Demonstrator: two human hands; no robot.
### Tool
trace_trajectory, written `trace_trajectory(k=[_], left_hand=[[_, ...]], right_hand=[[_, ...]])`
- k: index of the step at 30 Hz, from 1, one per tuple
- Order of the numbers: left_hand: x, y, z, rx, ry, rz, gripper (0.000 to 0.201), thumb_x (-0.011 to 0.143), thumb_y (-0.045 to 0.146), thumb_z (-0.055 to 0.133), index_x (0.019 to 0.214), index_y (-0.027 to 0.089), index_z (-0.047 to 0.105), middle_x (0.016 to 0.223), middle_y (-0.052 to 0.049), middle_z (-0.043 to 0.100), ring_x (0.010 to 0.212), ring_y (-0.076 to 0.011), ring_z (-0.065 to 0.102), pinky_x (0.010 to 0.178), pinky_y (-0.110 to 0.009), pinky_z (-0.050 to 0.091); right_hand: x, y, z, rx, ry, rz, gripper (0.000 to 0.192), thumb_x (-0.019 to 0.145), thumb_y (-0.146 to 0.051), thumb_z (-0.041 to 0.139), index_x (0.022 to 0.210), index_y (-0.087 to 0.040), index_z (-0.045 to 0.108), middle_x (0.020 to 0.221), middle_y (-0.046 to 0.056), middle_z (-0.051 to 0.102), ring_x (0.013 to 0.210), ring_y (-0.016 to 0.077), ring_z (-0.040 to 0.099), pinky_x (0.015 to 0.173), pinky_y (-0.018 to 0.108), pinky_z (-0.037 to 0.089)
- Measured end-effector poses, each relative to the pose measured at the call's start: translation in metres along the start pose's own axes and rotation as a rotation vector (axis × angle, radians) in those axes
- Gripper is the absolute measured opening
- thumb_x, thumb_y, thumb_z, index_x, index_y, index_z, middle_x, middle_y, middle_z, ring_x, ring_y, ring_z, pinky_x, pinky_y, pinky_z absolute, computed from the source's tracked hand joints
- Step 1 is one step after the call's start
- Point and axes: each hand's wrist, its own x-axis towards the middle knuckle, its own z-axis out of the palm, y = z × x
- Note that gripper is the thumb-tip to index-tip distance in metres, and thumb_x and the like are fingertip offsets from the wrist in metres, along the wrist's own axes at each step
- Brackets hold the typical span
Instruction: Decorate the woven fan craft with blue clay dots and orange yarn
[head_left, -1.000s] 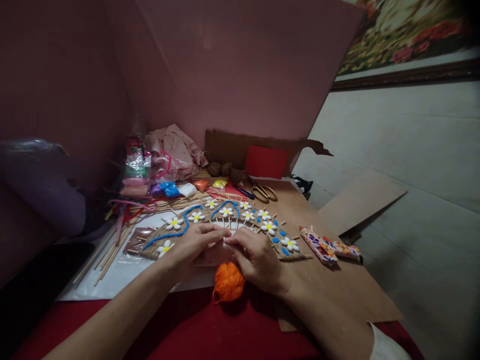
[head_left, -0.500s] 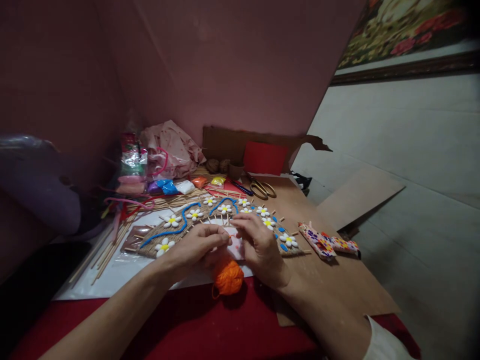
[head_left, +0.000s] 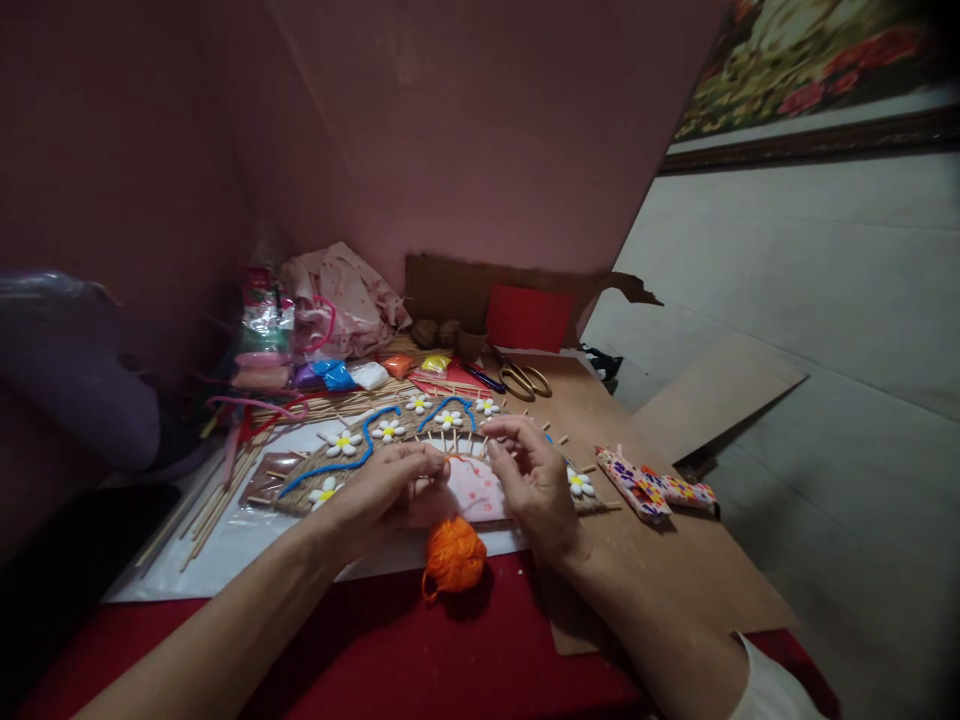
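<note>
Both hands work at the centre of the frame over an arched jute craft piece (head_left: 420,440) studded with white flowers, blue cord and short sticks. The left hand (head_left: 390,485) pinches its fingertips narrowly on a thin orange strand at the arch's inner edge; the right hand (head_left: 536,480) hovers just beside it with fingers spread loosely, and whether it holds the strand cannot be told. The right hand covers part of the arch's right side. An orange yarn ball (head_left: 454,555) lies on the red cloth (head_left: 390,660) just below the hands. To the right, a painted floral piece (head_left: 649,487) rests on brown cardboard (head_left: 675,570). Behind the arch sit scissors (head_left: 523,378), coloured clay packets (head_left: 352,375) and a bundle of sticks (head_left: 217,500) at left.
</note>
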Motion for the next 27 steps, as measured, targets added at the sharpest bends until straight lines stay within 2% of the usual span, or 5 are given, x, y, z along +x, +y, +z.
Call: trace_trajectory(k=[4,10,16,21,27], left_hand=[[0.000,-0.002,0.000,-0.024,-0.027,0.013,0.014,0.078,0.026,0.056,0.070,0.014,0.054,0.046,0.006,0.039,0.038,-0.0041,0.026,0.038,-0.020,0.016],[-0.002,0.000,0.003,0.010,-0.006,0.015,0.015,0.078,0.026,0.057,0.070,0.015,0.054,0.046,0.007,0.035,0.039,-0.0043,0.023,0.038,-0.020,0.015],[-0.003,0.001,0.003,0.054,-0.014,0.010,0.019,0.079,0.029,0.057,0.067,0.015,0.053,0.044,0.007,0.034,0.039,-0.0049,0.023,0.039,-0.020,0.013],[-0.002,0.000,0.003,0.059,-0.050,0.015,0.024,0.078,0.034,0.060,0.065,0.015,0.051,0.045,0.008,0.034,0.039,-0.0038,0.022,0.039,-0.020,0.011],[-0.003,0.000,0.005,0.114,0.011,0.001,0.030,0.075,0.039,0.064,0.063,0.016,0.048,0.046,0.007,0.038,0.039,-0.0036,0.026,0.039,-0.020,0.013]], right_hand=[[-0.002,-0.004,0.000,0.081,-0.154,0.008,0.021,0.087,-0.020,0.047,0.105,-0.020,0.057,0.092,0.004,0.060,0.061,0.0111,0.050,0.054,0.024,0.041],[-0.006,-0.009,0.002,-0.060,-0.155,-0.123,0.010,0.084,-0.020,0.052,0.076,-0.018,0.059,0.079,0.003,0.055,0.066,0.0130,0.050,0.059,0.026,0.041],[-0.006,-0.007,0.006,-0.099,-0.251,-0.114,0.014,0.084,-0.017,0.052,0.090,-0.017,0.065,0.076,0.002,0.060,0.066,0.0128,0.053,0.058,0.024,0.040],[-0.005,-0.005,0.008,0.023,-0.246,0.024,0.013,0.083,-0.019,0.053,0.078,-0.017,0.064,0.067,0.000,0.060,0.054,0.0092,0.051,0.047,0.020,0.038],[-0.004,-0.002,0.011,0.204,-0.296,0.191,0.014,0.079,-0.023,0.055,0.067,-0.017,0.053,0.056,-0.004,0.053,0.048,0.0079,0.048,0.044,0.018,0.039]])
